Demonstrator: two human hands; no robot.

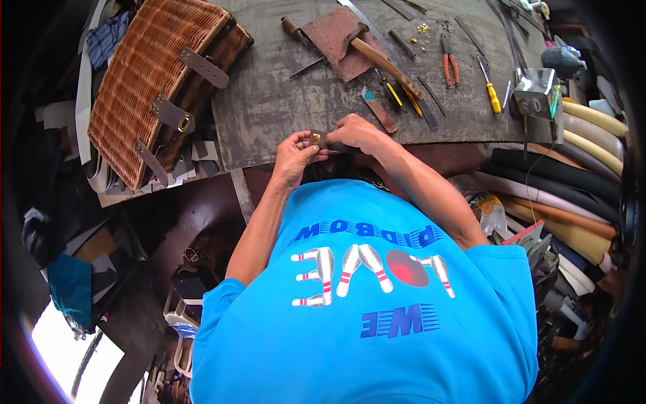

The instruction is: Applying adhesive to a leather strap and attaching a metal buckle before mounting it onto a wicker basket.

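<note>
Just off the near edge of the workbench (269, 114), both my hands grip a small dark brown leather strap (323, 137) with a brass-coloured metal fitting at its left end. My left hand (295, 156) pinches the end beside the fitting, thumb and fingers closed. Close to its right, my right hand (358, 133) has its fingers bent round the strap; the fingertips are partly hidden. Left of them stands a brown wicker basket (141, 81) with leather straps, one bearing a brass oval plate (184, 122). A knife with a brown handle (380, 111) lies nearest my right hand.
Farther back lie a hammer (383, 57) on a reddish slab (333, 34), a metal ruler (397, 57), red-handled pliers (450, 64), a yellow screwdriver (493, 94) and small brass pieces (422, 30). A metal box (536, 94) stands at the right edge. Rolled material (572, 195) is stacked at right.
</note>
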